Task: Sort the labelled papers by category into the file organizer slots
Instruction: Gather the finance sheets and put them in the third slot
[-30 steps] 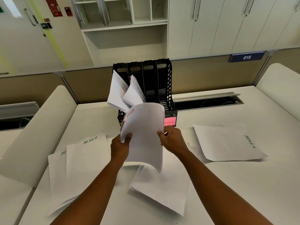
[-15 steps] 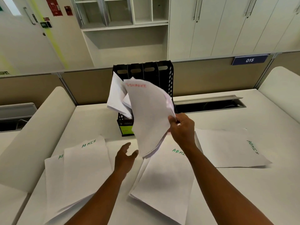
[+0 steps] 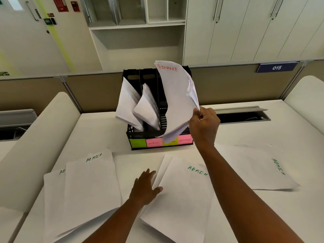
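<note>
A black file organizer [image 3: 134,75] stands at the desk's back, its front tagged HR, SPORTS, a half-hidden label and ADMIN. Papers lean out of its two left slots [image 3: 128,102]. My right hand [image 3: 204,122] pinches a curled bundle of FINANCE papers [image 3: 177,95] by its right edge, held upright over the organizer's right half. My left hand [image 3: 144,187] rests open, fingers spread, on the left edge of an ADMIN sheet [image 3: 182,195] at the desk's middle. Two overlapping ADMIN sheets [image 3: 91,185] lie at the left, and another ADMIN sheet [image 3: 259,169] at the right.
The white desk [image 3: 98,130] has a cable slot with a raised flap [image 3: 243,114] behind my right hand. Curved white panels rise at both sides [image 3: 35,142]. A partition with a blue 015 plate [image 3: 277,67] stands behind the organizer.
My left hand let go of the FINANCE bundle and dropped onto the ADMIN sheet on the desk. My right hand lifted the bundle up and back to the organizer.
</note>
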The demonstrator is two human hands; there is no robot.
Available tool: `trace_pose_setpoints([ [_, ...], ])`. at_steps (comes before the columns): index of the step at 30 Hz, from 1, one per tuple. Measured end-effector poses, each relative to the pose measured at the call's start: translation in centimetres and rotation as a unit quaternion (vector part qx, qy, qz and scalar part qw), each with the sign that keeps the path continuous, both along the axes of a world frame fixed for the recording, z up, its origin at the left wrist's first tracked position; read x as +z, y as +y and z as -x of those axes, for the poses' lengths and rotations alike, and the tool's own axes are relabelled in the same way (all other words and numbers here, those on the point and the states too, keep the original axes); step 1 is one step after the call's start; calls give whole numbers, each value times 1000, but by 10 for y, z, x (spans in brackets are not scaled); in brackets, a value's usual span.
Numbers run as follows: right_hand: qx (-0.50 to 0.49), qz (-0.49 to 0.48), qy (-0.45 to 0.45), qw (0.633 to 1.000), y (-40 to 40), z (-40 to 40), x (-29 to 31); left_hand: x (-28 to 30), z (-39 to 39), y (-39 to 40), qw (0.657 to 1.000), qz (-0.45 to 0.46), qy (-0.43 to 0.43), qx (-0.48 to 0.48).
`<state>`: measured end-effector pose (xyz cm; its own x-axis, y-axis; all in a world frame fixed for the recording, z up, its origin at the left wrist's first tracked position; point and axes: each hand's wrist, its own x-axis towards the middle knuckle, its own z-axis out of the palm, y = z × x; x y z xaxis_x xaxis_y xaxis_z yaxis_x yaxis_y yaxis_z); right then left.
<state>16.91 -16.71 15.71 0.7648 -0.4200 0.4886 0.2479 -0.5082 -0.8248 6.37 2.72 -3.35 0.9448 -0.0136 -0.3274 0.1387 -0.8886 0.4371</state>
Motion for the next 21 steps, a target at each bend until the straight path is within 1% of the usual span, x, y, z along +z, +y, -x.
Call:
trace_pose_setpoints([
  [4, 8, -9, 21, 1000, 10, -21, -7, -6, -11, 0, 999, -31, 15, -26],
  [10, 8, 16, 31, 999, 23, -52, -16, -14, -27, 2, 998, -45, 11, -40],
  [15, 13, 8, 70, 997, 31, -77, -30, -23, -37, 2, 999, -33, 15, -41],
  [21, 14, 2, 69, 998, 36, -102, -40, -33, -45, 2, 999, -8, 0, -31],
])
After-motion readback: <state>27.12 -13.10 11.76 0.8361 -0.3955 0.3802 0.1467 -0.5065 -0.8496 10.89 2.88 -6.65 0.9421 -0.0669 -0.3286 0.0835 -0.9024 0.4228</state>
